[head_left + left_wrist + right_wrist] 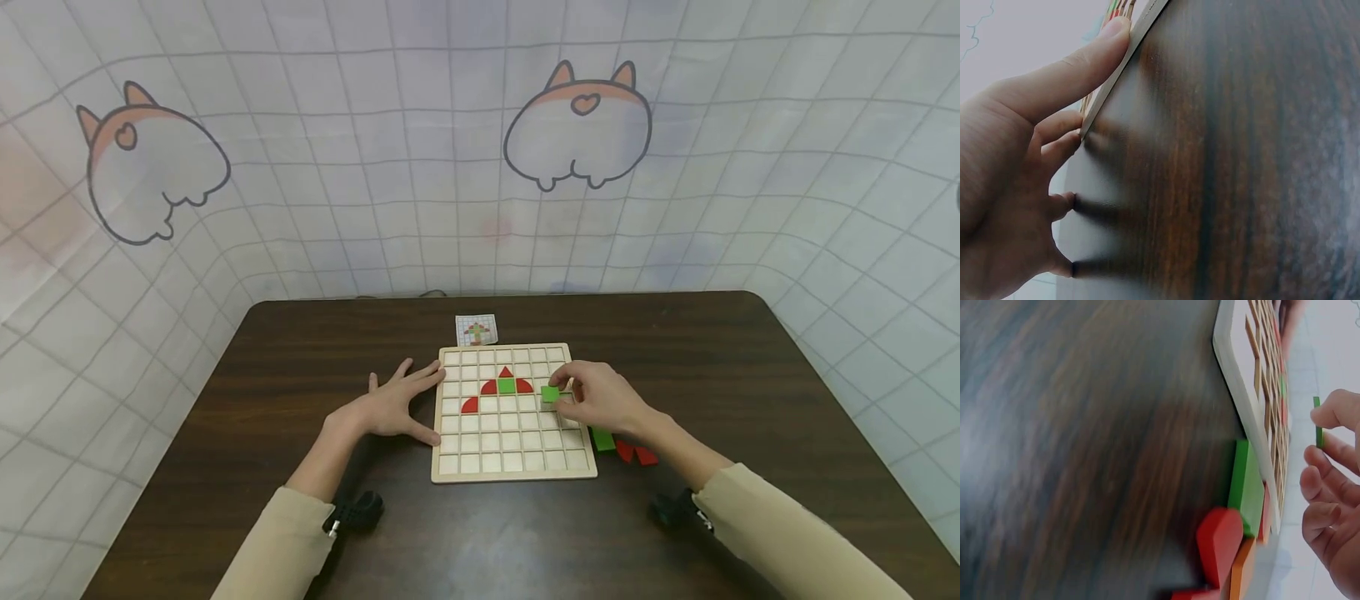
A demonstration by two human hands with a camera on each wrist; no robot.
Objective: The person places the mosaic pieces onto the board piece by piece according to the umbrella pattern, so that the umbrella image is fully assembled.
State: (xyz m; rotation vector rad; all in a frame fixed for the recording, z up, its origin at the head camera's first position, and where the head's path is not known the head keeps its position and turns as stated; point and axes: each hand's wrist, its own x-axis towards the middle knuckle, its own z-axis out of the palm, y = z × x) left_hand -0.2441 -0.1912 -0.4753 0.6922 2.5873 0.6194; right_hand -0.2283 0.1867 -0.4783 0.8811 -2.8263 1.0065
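Observation:
A wooden grid board [512,478] lies on the table. My left hand [390,407] rests at its left edge with fingers spread; thumb and some fingertips touch the rim, the others reach down to the tabletop in the left wrist view. Between thumb and fingertips my right hand [603,396] pinches a green square tile [550,394], held above the right part of the grid. Set in the board are a red triangle [506,372], a green square [506,386] beneath it, and red quarter-round pieces [489,387], one of them [469,406] lower left.
Behind the board is a small card [476,330] printed with a coloured grid pattern. Along the board's right edge lie loose blocks: a green one [1246,484], red ones [1220,544] and an orange one [1242,569]. A patterned curtain [480,233] hangs behind the dark table [337,333].

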